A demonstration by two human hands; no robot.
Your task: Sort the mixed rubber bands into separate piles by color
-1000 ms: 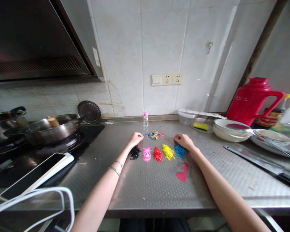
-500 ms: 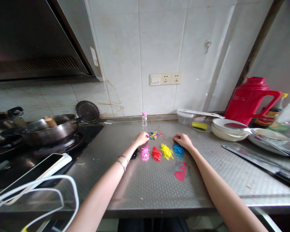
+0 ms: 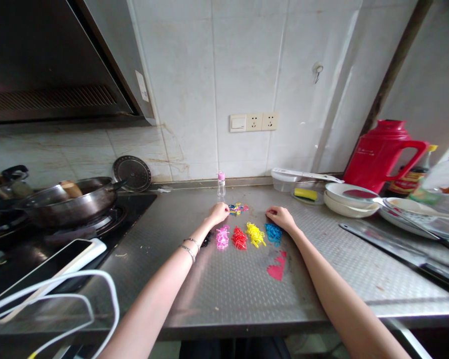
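Observation:
My left hand is at the left edge of a small mixed-colour pile of rubber bands, fingertips pinched together and touching it. Whether a band is between them is too small to see. My right hand rests on the counter just behind the blue rubber bands, fingers curled in; what they hold, if anything, is hidden. Yellow bands, red bands and pink bands lie in separate heaps between my forearms. Black bands are partly covered by my left wrist.
A small pink-capped bottle stands behind the piles. A torn red piece lies near my right forearm. At right are a cleaver, bowls and a red thermos; at left, a pan and white cable.
The whole scene has shifted slightly left in view. Both hands keep nearly the same places and curled shape, and the heaps look unchanged.

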